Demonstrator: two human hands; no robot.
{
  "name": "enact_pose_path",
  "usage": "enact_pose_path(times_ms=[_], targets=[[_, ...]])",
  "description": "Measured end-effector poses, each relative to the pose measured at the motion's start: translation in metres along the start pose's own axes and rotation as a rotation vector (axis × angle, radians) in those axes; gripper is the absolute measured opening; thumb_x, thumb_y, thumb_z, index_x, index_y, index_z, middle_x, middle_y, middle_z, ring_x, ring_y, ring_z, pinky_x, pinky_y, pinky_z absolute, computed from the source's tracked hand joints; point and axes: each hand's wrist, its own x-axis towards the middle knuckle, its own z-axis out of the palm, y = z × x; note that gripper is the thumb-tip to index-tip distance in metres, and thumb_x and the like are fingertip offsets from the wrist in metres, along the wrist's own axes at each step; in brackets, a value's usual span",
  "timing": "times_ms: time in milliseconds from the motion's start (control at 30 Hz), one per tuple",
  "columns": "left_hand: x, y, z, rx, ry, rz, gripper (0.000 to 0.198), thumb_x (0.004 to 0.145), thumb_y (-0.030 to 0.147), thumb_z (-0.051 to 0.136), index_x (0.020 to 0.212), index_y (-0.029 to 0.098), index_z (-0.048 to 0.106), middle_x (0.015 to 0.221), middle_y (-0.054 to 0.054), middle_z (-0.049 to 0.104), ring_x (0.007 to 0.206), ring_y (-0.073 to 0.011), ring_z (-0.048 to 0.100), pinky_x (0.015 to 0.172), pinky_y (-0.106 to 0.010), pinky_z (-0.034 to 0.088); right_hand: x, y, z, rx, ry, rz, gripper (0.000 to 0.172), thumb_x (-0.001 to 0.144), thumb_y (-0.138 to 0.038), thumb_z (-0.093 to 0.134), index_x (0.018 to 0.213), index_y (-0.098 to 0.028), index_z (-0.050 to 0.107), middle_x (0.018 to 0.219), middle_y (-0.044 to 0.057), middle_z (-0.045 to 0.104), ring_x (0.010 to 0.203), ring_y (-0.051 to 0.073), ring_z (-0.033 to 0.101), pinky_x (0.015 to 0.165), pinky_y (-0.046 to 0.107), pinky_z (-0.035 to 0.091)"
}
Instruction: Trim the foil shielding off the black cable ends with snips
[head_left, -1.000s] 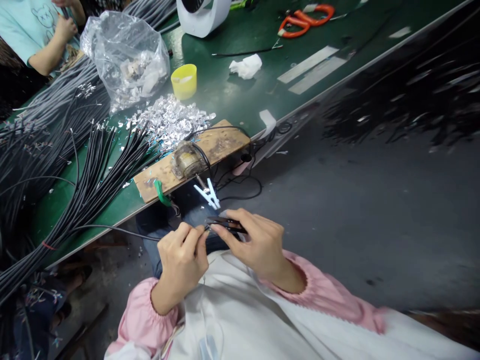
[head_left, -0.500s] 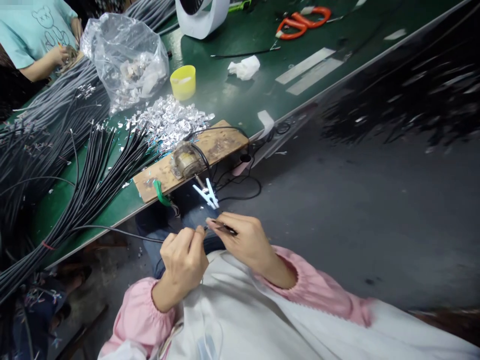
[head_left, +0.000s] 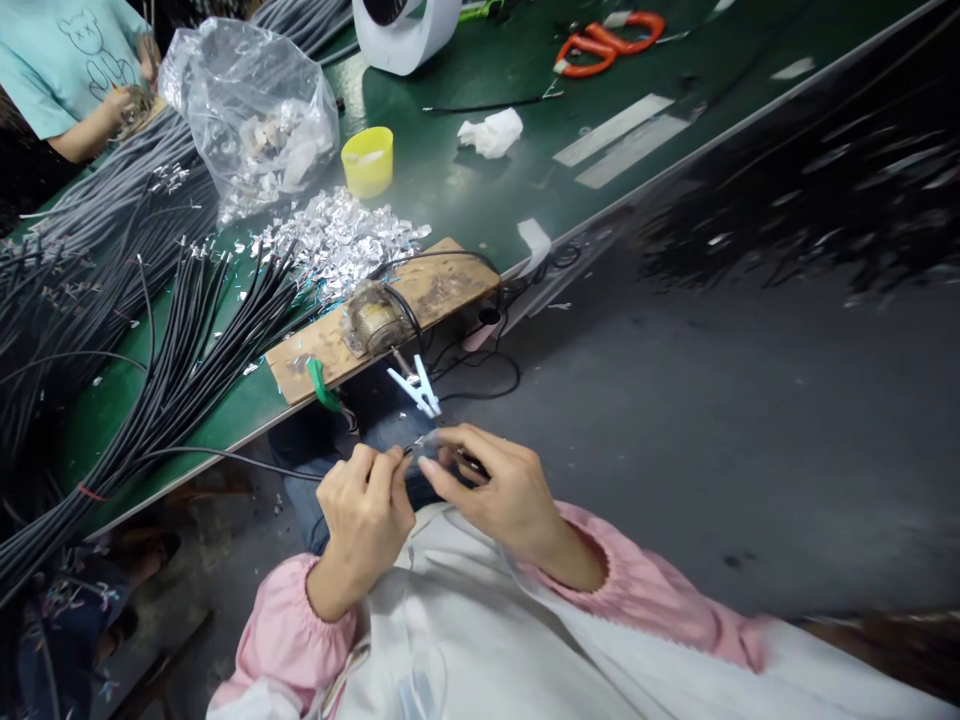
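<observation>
My left hand (head_left: 366, 505) is closed around a black cable (head_left: 232, 457), near its end. The cable runs left to a bundle on the table. A small stripped tip (head_left: 417, 443) of the cable pokes out past my fingers, blurred and pale. My right hand (head_left: 495, 485) is beside that tip, thumb and forefinger slightly apart. Tucked in its curled fingers is a slim dark tool (head_left: 472, 464), whose kind I cannot make out. Just beyond both hands, a light blue clip (head_left: 417, 386) sits on the shaft of a small motor (head_left: 376, 320).
The motor is on a wooden board (head_left: 450, 288) with a green clamp (head_left: 322, 385) at the table edge. Black cables (head_left: 202, 370), foil scraps (head_left: 345, 240), a plastic bag (head_left: 251, 120), a yellow cup (head_left: 367, 163) and orange-handled scissors (head_left: 589, 55) lie on the green table. Another person (head_left: 79, 70) works at far left.
My right thumb and forefinger have parted and moved slightly off the cable tip, which now shows. The dark tool has shifted back into my right hand. My left hand keeps its hold.
</observation>
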Motion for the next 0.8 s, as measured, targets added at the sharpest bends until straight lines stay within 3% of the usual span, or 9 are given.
enact_pose_path(times_ms=[267,367,467,600,800], targets=[[0.000,0.003,0.004,0.086,0.062,0.074,0.023,0.085,0.010,0.044,0.070,0.017,0.059,0.052,0.001,0.049,0.046,-0.0106,0.042,0.047,-0.026,0.026,-0.005,-0.002,0.007,-0.175,0.035,0.035,0.015,0.077,-0.019,0.052,0.062,-0.019,0.056,0.053,-0.001,0.061,0.046,0.011,0.056,0.047,0.021,0.043],[0.002,0.004,0.003,0.100,0.019,0.111,0.027,0.085,0.009,0.043,0.062,0.018,0.055,0.050,0.001,0.049,0.045,-0.0104,0.042,0.047,-0.026,0.027,-0.003,-0.005,0.010,-0.134,0.041,0.044,0.016,0.075,-0.017,0.052,0.061,-0.019,0.058,0.052,-0.001,0.062,0.046,0.012,0.058,0.046,0.020,0.044],[0.000,0.003,0.002,0.117,0.026,0.137,0.026,0.086,0.009,0.042,0.067,0.017,0.058,0.050,0.001,0.048,0.045,-0.0103,0.042,0.047,-0.026,0.027,0.001,-0.007,0.015,-0.033,0.119,0.032,0.016,0.074,-0.014,0.053,0.060,-0.019,0.058,0.051,-0.001,0.062,0.044,0.011,0.057,0.045,0.020,0.045],[-0.007,-0.001,0.008,-0.011,-0.001,0.017,0.020,0.089,0.015,0.043,0.083,0.016,0.063,0.061,-0.001,0.054,0.051,-0.0097,0.050,0.047,-0.023,0.032,0.002,-0.004,0.021,0.041,0.206,-0.001,0.012,0.071,-0.010,0.054,0.062,-0.018,0.058,0.051,0.000,0.062,0.042,0.010,0.055,0.041,0.020,0.043],[-0.009,-0.008,0.011,-0.194,-0.071,-0.209,0.022,0.090,0.018,0.042,0.085,0.016,0.064,0.072,-0.003,0.054,0.058,-0.0099,0.053,0.051,-0.021,0.038,-0.011,0.002,0.023,0.180,0.120,-0.226,0.010,0.075,-0.016,0.055,0.066,-0.021,0.057,0.051,-0.003,0.061,0.043,0.009,0.057,0.045,0.019,0.044]])
